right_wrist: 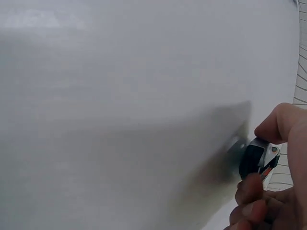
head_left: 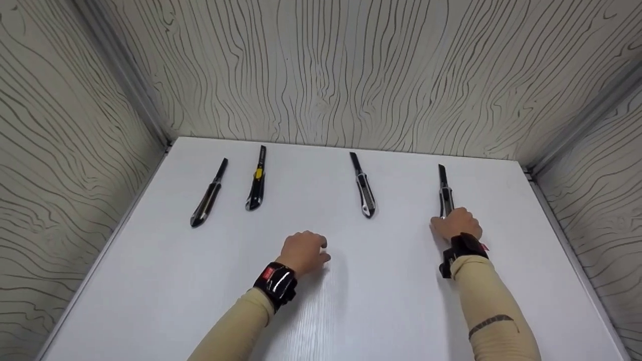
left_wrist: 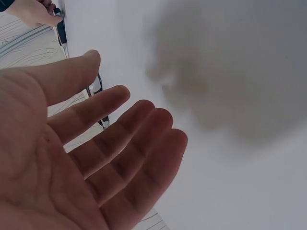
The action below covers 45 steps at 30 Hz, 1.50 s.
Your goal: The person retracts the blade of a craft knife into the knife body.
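Observation:
At the right of the table my right hand (head_left: 457,224) pinches the handle end of a grey-and-black utility knife (head_left: 445,194), its dark blade end pointing to the back. In the right wrist view, thumb and fingers grip the butt of that knife (right_wrist: 255,158). Over the middle of the table hovers my left hand (head_left: 304,253), holding nothing; its fingers (left_wrist: 144,139) are relaxed and spread from the thumb in the left wrist view. Nearest ahead of it lies another grey-and-black utility knife (head_left: 366,193).
Two more utility knives lie on the left of the white table (head_left: 165,281): a black one with a yellow slider (head_left: 256,188) and a dark brownish one (head_left: 206,200). Wood-patterned panels (head_left: 321,75) enclose the table at the back and sides.

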Available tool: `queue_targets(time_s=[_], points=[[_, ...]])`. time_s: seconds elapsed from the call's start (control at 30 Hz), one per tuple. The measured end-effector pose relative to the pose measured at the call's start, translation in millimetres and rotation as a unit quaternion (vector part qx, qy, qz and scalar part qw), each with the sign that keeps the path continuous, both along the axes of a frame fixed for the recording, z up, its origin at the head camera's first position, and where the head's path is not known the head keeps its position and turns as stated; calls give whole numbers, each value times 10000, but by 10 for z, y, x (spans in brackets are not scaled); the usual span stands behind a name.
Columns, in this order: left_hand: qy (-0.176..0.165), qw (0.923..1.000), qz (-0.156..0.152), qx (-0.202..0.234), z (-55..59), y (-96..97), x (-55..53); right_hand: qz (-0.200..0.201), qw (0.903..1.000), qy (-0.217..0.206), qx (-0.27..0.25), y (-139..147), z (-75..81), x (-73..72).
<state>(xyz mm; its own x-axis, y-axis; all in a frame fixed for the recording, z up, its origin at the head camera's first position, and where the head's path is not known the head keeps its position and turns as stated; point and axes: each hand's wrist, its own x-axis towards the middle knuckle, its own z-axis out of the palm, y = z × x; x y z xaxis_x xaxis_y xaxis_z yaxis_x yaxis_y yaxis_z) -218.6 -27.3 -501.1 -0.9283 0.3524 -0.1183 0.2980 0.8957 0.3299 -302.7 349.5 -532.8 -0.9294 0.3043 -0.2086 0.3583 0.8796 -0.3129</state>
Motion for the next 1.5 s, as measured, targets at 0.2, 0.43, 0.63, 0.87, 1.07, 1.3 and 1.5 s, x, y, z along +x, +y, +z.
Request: queue_targets(time_s=[0.2,0.43,0.63,0.87,1.07,1.3,1.5], points=[[55,10000,-21,-21,32,58,64,-52,10000,22,7,-14,-37,146],[108,9999,-44,-46,80,81,104,36,9995,294,64,-136,-33,270],[204,9997,-113,44,138,131,136,221,9980,594,9,-344,82,406],[291,9991,-169,274,191,273,150,504,9940,976,2,-657,229,594],[369,9965,-222,712,231,421,134,741,9899,1207,112,-959,351,744],[404,9911,22,1270,230,534,102,1012,9859,1331,-1,-1274,422,921],[546,9886,136,1394,218,617,117,1213,9820,1448,11,-1482,457,1066]])
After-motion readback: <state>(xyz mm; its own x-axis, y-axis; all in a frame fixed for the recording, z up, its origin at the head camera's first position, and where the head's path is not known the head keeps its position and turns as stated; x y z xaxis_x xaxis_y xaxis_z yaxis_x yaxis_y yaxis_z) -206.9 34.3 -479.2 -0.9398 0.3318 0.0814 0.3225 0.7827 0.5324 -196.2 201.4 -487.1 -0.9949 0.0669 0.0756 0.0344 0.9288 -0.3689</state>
